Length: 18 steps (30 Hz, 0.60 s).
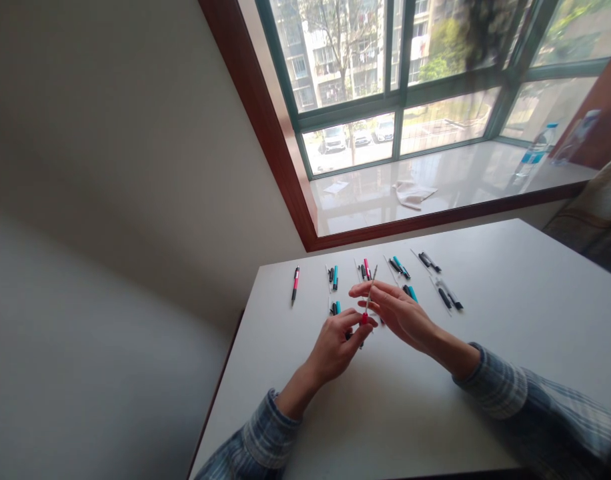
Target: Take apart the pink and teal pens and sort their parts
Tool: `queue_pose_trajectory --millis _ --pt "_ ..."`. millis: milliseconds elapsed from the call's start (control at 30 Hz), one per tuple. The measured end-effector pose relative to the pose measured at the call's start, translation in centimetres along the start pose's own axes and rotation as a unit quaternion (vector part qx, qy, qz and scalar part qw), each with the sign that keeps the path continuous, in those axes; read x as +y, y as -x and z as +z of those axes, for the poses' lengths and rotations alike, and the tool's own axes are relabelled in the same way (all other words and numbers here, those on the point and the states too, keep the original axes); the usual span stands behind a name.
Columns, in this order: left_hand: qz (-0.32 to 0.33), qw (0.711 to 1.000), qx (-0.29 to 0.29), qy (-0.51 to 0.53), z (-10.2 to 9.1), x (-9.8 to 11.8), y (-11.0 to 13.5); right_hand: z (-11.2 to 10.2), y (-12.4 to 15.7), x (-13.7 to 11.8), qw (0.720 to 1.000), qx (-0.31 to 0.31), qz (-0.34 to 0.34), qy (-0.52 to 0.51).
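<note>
My left hand (335, 348) is closed around a red pen barrel (365, 319), its thumb and fingertips pinching it above the table. A thin pen refill (369, 293) stands up out of the barrel, slightly tilted. My right hand (404, 319) reaches in from the right with its fingers around the refill; the exact contact is partly hidden. Beneath and behind both hands lie sets of pen parts, among them a teal barrel (335, 277), a pink-red barrel (367, 268) and another teal barrel (401, 267). An assembled red-and-black pen (295, 287) lies apart at the left.
The white table (490, 373) meets the wall at the left and a window at the back. Black and clear pen parts (449, 293) lie at the right of the rows. On the windowsill are a cloth (413, 195) and a water bottle (535, 152).
</note>
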<state>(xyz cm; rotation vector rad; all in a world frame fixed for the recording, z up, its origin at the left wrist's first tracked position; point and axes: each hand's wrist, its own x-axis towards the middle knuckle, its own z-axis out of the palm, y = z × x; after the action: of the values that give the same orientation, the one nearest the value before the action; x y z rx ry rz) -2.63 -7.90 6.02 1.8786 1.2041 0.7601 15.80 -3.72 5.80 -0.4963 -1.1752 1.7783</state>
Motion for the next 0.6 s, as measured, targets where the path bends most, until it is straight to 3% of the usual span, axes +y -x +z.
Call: queue_pose_trajectory --millis 333,600 --pt "0.015 1.0 0.012 0.009 0.13 -0.25 -0.17 -0.51 0.04 0.42 0.997 -0.012 0.0 0.081" --pt "0.026 0.997 0.051 0.06 0.13 -0.38 -0.3 -0.15 -0.12 -0.1 0.991 -0.063 0.011 0.116"
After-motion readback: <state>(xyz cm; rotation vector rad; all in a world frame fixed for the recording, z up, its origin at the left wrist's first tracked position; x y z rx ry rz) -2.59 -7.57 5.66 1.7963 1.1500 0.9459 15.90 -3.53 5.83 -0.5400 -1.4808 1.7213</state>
